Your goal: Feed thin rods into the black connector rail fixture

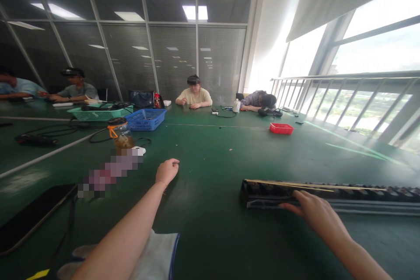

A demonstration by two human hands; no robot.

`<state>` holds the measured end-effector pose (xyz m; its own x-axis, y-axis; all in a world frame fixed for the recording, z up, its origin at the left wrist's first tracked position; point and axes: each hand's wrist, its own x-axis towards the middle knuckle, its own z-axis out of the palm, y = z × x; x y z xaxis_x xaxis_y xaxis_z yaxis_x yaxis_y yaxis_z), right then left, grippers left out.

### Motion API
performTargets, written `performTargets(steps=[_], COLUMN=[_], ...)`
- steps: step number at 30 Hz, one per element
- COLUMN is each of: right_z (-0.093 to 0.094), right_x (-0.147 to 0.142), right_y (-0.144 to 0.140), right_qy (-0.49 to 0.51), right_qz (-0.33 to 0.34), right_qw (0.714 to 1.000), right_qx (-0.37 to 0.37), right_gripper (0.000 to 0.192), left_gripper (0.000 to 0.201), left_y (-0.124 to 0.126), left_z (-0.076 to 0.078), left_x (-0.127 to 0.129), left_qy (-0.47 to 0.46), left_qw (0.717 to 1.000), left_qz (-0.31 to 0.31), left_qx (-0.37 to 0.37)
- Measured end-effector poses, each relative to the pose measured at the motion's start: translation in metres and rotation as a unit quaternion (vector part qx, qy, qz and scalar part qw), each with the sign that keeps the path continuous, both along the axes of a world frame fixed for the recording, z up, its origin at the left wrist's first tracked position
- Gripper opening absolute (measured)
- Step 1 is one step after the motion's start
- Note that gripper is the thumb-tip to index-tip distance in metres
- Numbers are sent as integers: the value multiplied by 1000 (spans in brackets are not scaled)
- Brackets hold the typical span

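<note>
Left forearm [126,227] nearest; left hand [167,170] curled, contents hidden; right hand [308,205], half-open, touches the black rack [260,200] beneath.

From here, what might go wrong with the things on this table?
The thin sticks lie on the black rack, so they might slide off if the right grip, at its near edge, nudges it. The orange-handled jar stands upright; a wide arm sweep could perhaps tip it.

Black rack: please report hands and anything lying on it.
Right hand at black rack, near side. Left hand apart, over table. Thin sticks on top.
</note>
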<state>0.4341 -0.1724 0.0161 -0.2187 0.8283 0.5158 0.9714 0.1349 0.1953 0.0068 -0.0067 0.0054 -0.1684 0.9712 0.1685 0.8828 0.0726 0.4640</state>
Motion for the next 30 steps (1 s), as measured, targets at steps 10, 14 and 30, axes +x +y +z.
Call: performTargets(steps=[10, 14, 30], right_z=[4, 5, 6], right_x=[-113, -144, -128], right_y=[11, 13, 12], right_qy=[-41, -43, 80], right_qz=[60, 80, 214], right_qw=[997, 996, 974], right_qx=[8, 14, 6], right_gripper=[29, 26, 23], left_gripper=[31, 32, 22], left_y=[-4, -4, -69], left_z=[0, 3, 130], left_x=[0, 8, 46], left_qy=[-11, -37, 78], left_qw=[999, 995, 895], left_qz=[-43, -82, -433], left_qx=[23, 37, -73])
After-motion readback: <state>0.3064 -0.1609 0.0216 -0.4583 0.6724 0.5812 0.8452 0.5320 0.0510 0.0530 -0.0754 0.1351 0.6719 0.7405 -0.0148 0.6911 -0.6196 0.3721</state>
